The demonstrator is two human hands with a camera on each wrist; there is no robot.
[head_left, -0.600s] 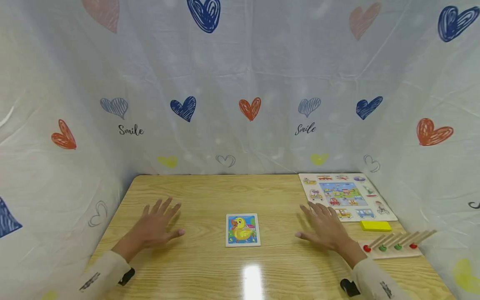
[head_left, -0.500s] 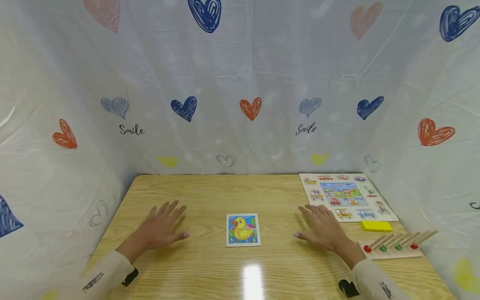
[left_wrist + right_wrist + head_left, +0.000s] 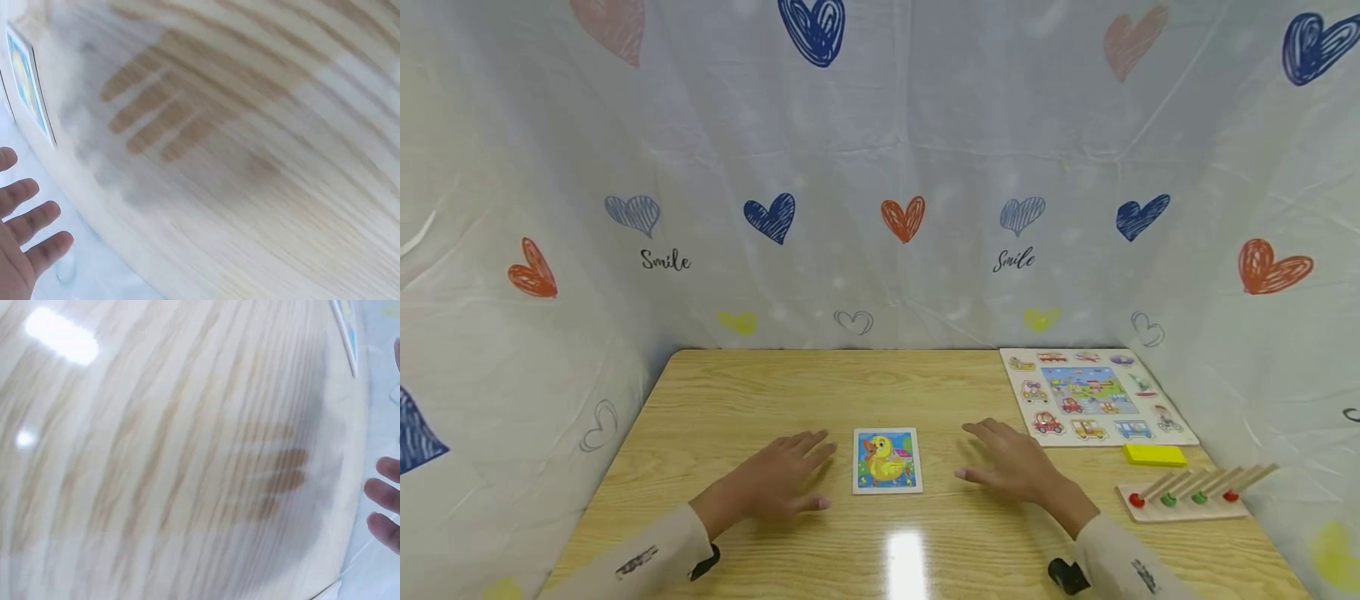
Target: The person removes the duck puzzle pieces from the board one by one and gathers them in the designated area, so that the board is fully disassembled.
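Observation:
A small square duck puzzle (image 3: 887,461) in a white frame lies on the wooden table (image 3: 760,379). To its left, my left hand (image 3: 775,479) hovers with fingers spread, apart from the frame. My right hand (image 3: 1018,467) is off to the other side, its fingers reaching toward the puzzle without touching it. Neither hand holds anything. In the left wrist view, the puzzle (image 3: 26,84) shows at the upper left, above the extended fingers (image 3: 47,250). The right wrist view catches only an edge of the puzzle (image 3: 345,331), with a few fingertips (image 3: 384,494) at the right side.
A vehicle picture board (image 3: 1030,400) lies at the back right. In front of it are a yellow block (image 3: 1154,455) and a wooden peg stand (image 3: 1183,507) with red and green beads. A heart-printed white sheet (image 3: 955,275) hangs behind the table and along both sides.
Both hands have moved inward toward the duck puzzle, the left one rightward and the right one leftward. The puzzle itself has stayed in place on the table.

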